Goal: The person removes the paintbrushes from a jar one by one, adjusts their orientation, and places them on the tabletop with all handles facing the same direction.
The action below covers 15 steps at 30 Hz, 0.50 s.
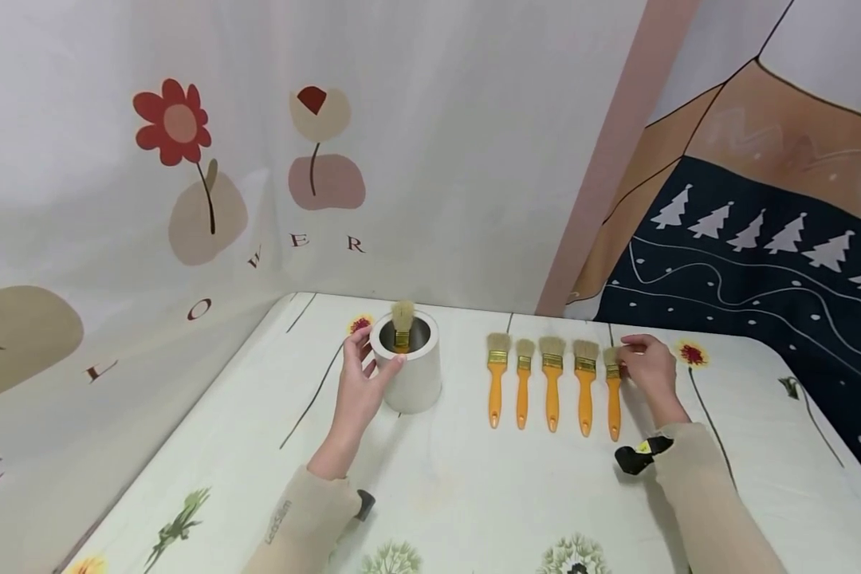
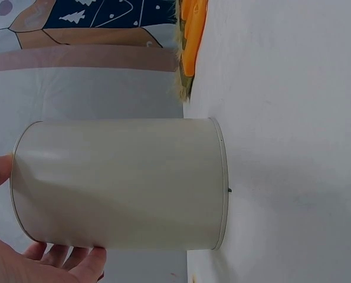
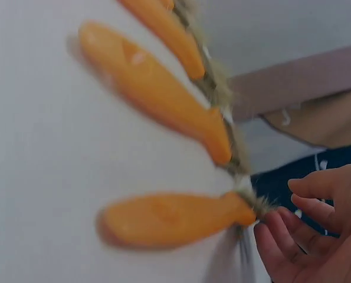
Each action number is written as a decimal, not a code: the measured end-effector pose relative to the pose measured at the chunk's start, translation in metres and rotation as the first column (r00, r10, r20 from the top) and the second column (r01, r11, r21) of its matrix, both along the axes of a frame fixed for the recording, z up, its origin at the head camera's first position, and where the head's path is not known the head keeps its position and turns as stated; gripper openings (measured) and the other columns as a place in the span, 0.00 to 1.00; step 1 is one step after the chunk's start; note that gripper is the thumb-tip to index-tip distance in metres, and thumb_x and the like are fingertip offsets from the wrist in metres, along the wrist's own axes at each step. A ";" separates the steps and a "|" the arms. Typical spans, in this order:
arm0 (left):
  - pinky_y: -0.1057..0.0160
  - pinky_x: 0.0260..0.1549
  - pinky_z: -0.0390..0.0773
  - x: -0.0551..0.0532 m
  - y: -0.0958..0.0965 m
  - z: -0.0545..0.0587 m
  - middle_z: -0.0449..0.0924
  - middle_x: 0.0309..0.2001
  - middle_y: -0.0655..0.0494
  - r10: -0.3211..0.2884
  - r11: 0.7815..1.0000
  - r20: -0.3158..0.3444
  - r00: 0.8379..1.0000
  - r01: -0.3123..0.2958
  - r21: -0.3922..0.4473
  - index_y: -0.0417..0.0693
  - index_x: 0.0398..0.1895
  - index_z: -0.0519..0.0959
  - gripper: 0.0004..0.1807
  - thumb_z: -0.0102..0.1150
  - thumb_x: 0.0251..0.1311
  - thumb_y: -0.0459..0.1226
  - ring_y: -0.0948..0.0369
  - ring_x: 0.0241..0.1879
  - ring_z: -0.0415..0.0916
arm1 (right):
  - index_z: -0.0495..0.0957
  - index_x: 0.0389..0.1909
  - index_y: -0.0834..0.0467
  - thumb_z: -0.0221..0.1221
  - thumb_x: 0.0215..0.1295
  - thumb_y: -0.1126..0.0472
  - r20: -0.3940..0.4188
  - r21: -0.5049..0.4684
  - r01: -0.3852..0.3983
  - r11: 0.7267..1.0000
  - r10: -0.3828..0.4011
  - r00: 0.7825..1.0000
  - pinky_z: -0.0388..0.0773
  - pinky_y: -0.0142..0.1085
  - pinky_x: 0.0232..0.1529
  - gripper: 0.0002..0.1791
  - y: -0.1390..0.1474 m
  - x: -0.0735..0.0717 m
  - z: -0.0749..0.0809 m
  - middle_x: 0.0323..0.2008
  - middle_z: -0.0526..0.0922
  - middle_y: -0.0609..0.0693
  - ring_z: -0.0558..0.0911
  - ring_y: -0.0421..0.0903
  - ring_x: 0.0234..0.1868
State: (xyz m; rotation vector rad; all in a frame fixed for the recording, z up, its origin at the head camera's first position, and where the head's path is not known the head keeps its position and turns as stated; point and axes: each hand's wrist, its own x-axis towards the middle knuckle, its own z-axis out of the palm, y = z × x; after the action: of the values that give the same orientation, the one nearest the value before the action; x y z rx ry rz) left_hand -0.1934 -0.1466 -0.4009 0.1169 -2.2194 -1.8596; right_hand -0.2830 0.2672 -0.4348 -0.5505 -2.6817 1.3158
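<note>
A pale cylindrical can stands on the table, with one paintbrush in it, bristles up. My left hand holds the can near its rim, thumb at the front and fingers around the left side; the left wrist view shows the fingertips against the can's wall. On the right, my right hand is beside the bristles of the rightmost orange-handled paintbrush, which lies flat. In the right wrist view its fingertips come right up to that brush's bristles, thumb held apart.
Several more orange-handled paintbrushes lie in a row between the can and my right hand, handles toward me. A flower-printed cloth covers the table. Behind it hangs a printed curtain. Black straps sit at the wrists.
</note>
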 end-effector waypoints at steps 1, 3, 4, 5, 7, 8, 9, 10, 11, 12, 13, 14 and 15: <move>0.43 0.75 0.58 0.000 0.000 0.000 0.57 0.75 0.41 -0.001 1.000 0.000 1.000 0.001 -0.001 0.43 0.73 0.54 0.40 0.64 0.63 0.36 0.44 0.76 0.55 | 0.74 0.61 0.65 0.54 0.71 0.60 -0.012 0.008 -0.004 1.000 0.004 1.000 0.74 0.21 0.28 0.21 -0.004 0.000 0.003 0.55 0.78 0.65 0.81 0.50 0.40; 0.43 0.75 0.58 -0.001 0.000 0.000 0.57 0.75 0.42 -0.001 1.000 0.000 1.000 0.001 -0.002 0.43 0.73 0.54 0.39 0.64 0.63 0.36 0.44 0.76 0.55 | 0.74 0.60 0.64 0.54 0.72 0.59 -0.037 0.022 -0.023 0.999 0.024 0.999 0.75 0.25 0.34 0.20 -0.012 0.002 0.010 0.58 0.77 0.65 0.80 0.56 0.47; 0.43 0.75 0.58 -0.001 0.000 0.000 0.57 0.75 0.42 0.000 1.000 0.000 1.000 0.000 -0.002 0.43 0.73 0.54 0.39 0.64 0.63 0.36 0.44 0.76 0.55 | 0.74 0.61 0.64 0.54 0.73 0.59 -0.049 0.022 -0.035 0.999 0.036 0.998 0.76 0.28 0.38 0.20 -0.016 0.003 0.013 0.59 0.77 0.65 0.79 0.57 0.50; 0.43 0.75 0.58 -0.001 0.000 0.000 0.57 0.75 0.42 -0.001 1.000 0.000 1.000 0.001 -0.003 0.43 0.73 0.54 0.39 0.64 0.63 0.36 0.44 0.76 0.55 | 0.74 0.60 0.64 0.54 0.73 0.59 -0.064 0.018 -0.049 0.999 0.050 0.997 0.78 0.31 0.42 0.20 -0.021 0.004 0.016 0.60 0.77 0.65 0.78 0.59 0.53; 0.43 0.75 0.58 -0.001 0.000 0.000 0.57 0.75 0.42 -0.001 1.000 0.002 1.000 0.001 -0.005 0.43 0.72 0.55 0.39 0.64 0.63 0.35 0.45 0.76 0.55 | 0.74 0.60 0.64 0.54 0.73 0.59 -0.089 -0.006 -0.078 0.997 0.077 0.993 0.78 0.38 0.51 0.20 -0.030 0.006 0.023 0.60 0.76 0.65 0.77 0.60 0.56; 0.44 0.75 0.58 -0.002 0.000 0.000 0.57 0.75 0.42 -0.001 1.000 0.002 1.000 0.001 -0.006 0.43 0.72 0.55 0.39 0.64 0.63 0.35 0.45 0.76 0.55 | 0.74 0.60 0.64 0.53 0.74 0.59 -0.100 -0.016 -0.093 0.996 0.091 0.991 0.77 0.40 0.54 0.19 -0.035 0.007 0.026 0.60 0.77 0.64 0.77 0.60 0.56; 0.44 0.75 0.58 -0.001 0.000 0.000 0.57 0.75 0.42 -0.002 1.000 0.003 1.000 0.002 -0.005 0.43 0.72 0.55 0.39 0.65 0.63 0.35 0.45 0.76 0.55 | 0.74 0.60 0.64 0.53 0.74 0.59 -0.107 -0.028 -0.109 0.994 0.106 0.989 0.76 0.41 0.56 0.19 -0.040 0.007 0.028 0.60 0.77 0.64 0.76 0.60 0.56; 0.44 0.76 0.58 -0.002 0.000 0.000 0.58 0.75 0.43 -0.001 1.000 0.003 1.000 0.001 -0.005 0.43 0.72 0.55 0.39 0.65 0.62 0.35 0.45 0.76 0.55 | 0.75 0.60 0.64 0.53 0.74 0.59 -0.116 -0.036 -0.125 0.991 0.121 0.986 0.76 0.40 0.55 0.19 -0.045 0.008 0.031 0.59 0.77 0.64 0.77 0.59 0.55; 0.44 0.75 0.58 -0.002 0.000 0.000 0.58 0.75 0.43 0.001 1.000 0.002 1.000 -0.001 -0.004 0.43 0.72 0.55 0.39 0.65 0.62 0.35 0.46 0.76 0.56 | 0.75 0.60 0.64 0.53 0.74 0.59 -0.120 -0.040 -0.142 0.989 0.136 0.983 0.76 0.39 0.54 0.19 -0.050 0.007 0.033 0.59 0.78 0.64 0.77 0.58 0.55; 0.44 0.75 0.58 -0.002 0.000 0.000 0.58 0.75 0.43 0.002 1.000 0.002 1.000 -0.002 -0.002 0.44 0.72 0.55 0.39 0.65 0.62 0.35 0.46 0.76 0.56 | 0.75 0.59 0.63 0.53 0.74 0.58 -0.123 -0.048 -0.159 0.986 0.152 0.981 0.76 0.36 0.53 0.19 -0.056 0.007 0.034 0.58 0.78 0.64 0.77 0.58 0.54; 0.44 0.75 0.59 -0.002 0.000 0.000 0.58 0.75 0.44 0.003 1.000 0.001 1.000 -0.003 -0.001 0.44 0.72 0.55 0.39 0.65 0.62 0.36 0.46 0.76 0.56 | 0.75 0.59 0.63 0.53 0.74 0.58 -0.126 -0.056 -0.173 0.983 0.165 0.978 0.77 0.35 0.51 0.19 -0.061 0.007 0.036 0.58 0.78 0.64 0.78 0.58 0.54; 0.44 0.75 0.59 -0.001 0.000 0.000 0.58 0.75 0.44 0.004 1.000 0.000 1.000 -0.004 0.000 0.44 0.72 0.55 0.39 0.65 0.62 0.36 0.46 0.76 0.56 | 0.76 0.59 0.63 0.53 0.74 0.58 -0.127 -0.065 -0.189 0.980 0.180 0.975 0.78 0.33 0.50 0.19 -0.067 0.007 0.038 0.57 0.79 0.64 0.79 0.59 0.54; 0.45 0.75 0.59 -0.001 0.000 0.000 0.58 0.75 0.44 0.004 1.000 0.000 1.000 -0.004 0.002 0.44 0.72 0.55 0.39 0.65 0.62 0.36 0.47 0.76 0.55 | 0.76 0.59 0.63 0.54 0.74 0.57 -0.126 -0.083 -0.208 0.975 0.196 0.972 0.79 0.33 0.51 0.19 -0.072 0.006 0.040 0.58 0.79 0.63 0.80 0.59 0.54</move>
State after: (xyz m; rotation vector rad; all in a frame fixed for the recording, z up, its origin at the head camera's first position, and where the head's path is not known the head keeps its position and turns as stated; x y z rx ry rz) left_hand -0.1947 -0.1465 -0.4010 0.1217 -2.2154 -1.8601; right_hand -0.2768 0.1949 -0.3949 -0.2038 -2.6464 1.4831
